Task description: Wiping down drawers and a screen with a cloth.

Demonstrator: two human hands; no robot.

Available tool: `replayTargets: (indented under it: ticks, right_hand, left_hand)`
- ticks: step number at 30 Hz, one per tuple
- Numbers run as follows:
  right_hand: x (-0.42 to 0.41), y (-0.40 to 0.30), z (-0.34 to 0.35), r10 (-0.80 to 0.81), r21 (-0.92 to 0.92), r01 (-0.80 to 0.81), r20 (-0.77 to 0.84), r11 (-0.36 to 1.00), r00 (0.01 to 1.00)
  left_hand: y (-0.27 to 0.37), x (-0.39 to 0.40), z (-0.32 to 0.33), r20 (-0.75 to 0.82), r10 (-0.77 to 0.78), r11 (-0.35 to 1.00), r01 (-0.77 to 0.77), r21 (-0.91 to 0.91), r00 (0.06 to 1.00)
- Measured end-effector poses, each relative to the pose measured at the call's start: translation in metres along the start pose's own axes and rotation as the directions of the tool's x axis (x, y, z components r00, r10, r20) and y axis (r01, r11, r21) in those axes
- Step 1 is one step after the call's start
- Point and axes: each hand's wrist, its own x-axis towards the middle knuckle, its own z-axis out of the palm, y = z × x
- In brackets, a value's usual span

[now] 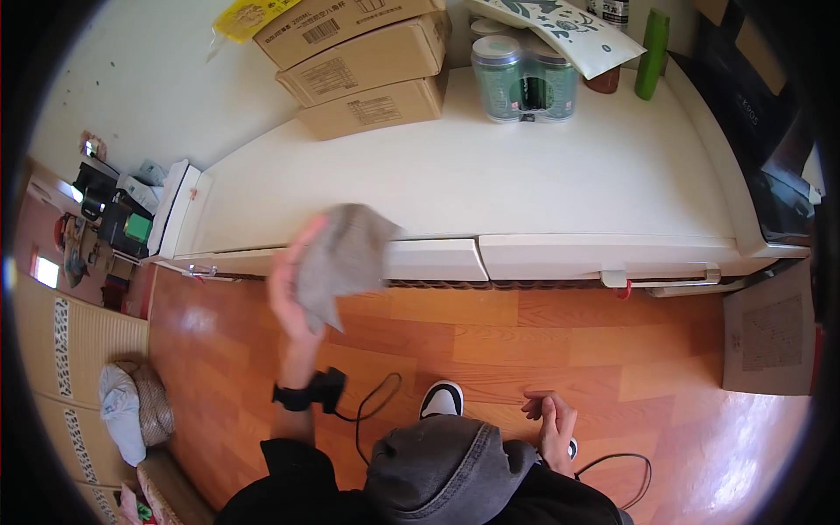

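Note:
My left hand point(287, 292) grips a grey cloth point(351, 256), which covers most of its fingers. Both are blurred, above the front edge of a white cabinet top point(577, 177). A loose corner of the cloth dangles toward the floor. My right hand point(556, 423) holds nothing; it hangs low at my right side over the wood-patterned floor point(485, 348), its fingers loosely bent.
Stacked cardboard boxes point(374, 108) and a shrink-wrapped pack of green cans point(499, 79) stand at the back of the cabinet. A green bottle point(651, 59) is farther right. Drawer fronts point(545, 256) line the near edge. A cable point(357, 420) hangs from my left wrist.

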Motion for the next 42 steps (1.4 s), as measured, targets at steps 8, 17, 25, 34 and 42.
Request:
replayTargets:
  ticks: [8, 17, 25, 34, 42]
  right_hand:
    - [0.004, -0.004, 0.004, 0.015, -0.044, -0.013, 0.050, 0.999, 0.999]
    - [0.006, 0.001, 0.006, 0.039, -0.049, -0.035, 0.069, 0.998, 0.997]
    - [0.005, 0.000, 0.009, 0.033, -0.061, -0.028, 0.071, 0.998, 0.997]
    - [0.005, -0.008, -0.005, 0.047, -0.081, -0.049, -0.029, 0.996, 0.998]
    - [0.023, -0.005, -0.073, 0.016, -0.010, -0.018, -0.217, 1.000, 0.976]
  left_hand:
    - [-0.017, 0.041, -0.076, 0.081, 0.294, 0.452, -0.213, 0.866, 0.952]
    - [-0.053, 0.051, -0.011, 0.294, 0.391, -0.043, -0.302, 0.952, 0.872]
    - [-0.096, 0.024, 0.163, 0.580, 0.331, 0.021, -0.620, 0.784, 0.744]
    - [-0.104, 0.027, 0.232, 0.573, 0.498, 0.183, -0.725, 0.664, 0.651]
    - [-0.085, 0.028, 0.235, 0.581, 0.403, 0.291, -0.701, 0.652, 0.707]
